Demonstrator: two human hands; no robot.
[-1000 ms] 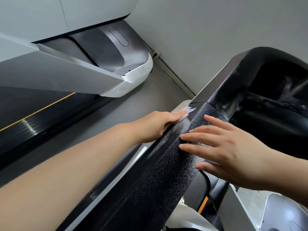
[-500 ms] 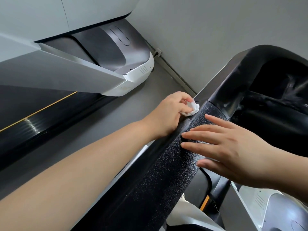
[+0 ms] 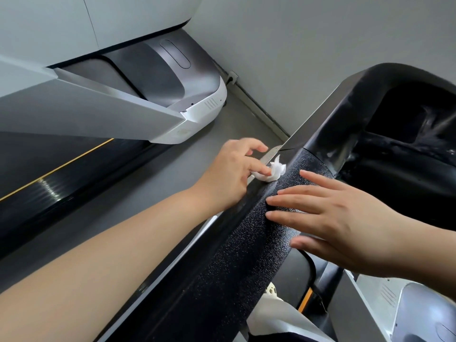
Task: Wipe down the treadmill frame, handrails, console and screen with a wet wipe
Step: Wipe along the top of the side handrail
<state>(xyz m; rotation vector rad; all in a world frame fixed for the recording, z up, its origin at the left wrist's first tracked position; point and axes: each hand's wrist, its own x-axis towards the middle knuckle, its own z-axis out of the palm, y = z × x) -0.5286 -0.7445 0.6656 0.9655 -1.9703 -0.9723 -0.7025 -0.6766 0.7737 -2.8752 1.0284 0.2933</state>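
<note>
A black textured handrail (image 3: 237, 262) runs from the bottom middle up to the glossy black console housing (image 3: 370, 114) at the upper right. My left hand (image 3: 232, 174) pinches a crumpled white wet wipe (image 3: 346, 172) between thumb and fingers and holds it against the handrail's left edge, just below the silver trim. On the handrail's textured top lies my right hand (image 3: 328, 220), fingers straight and spread, holding nothing.
A neighbouring treadmill fills the left: its grey-white frame arm (image 3: 98, 112), dark motor cover (image 3: 153, 70) and black belt (image 3: 49, 178) with a yellow line. Grey floor (image 3: 172, 166) lies between the machines. A grey wall (image 3: 308, 45) stands behind. Another white cover (image 3: 399, 309) sits at the lower right.
My left hand slid up along the handrail's left edge with the wipe, then bunched it at the top near the silver trim. My right hand stayed flat on the handrail.
</note>
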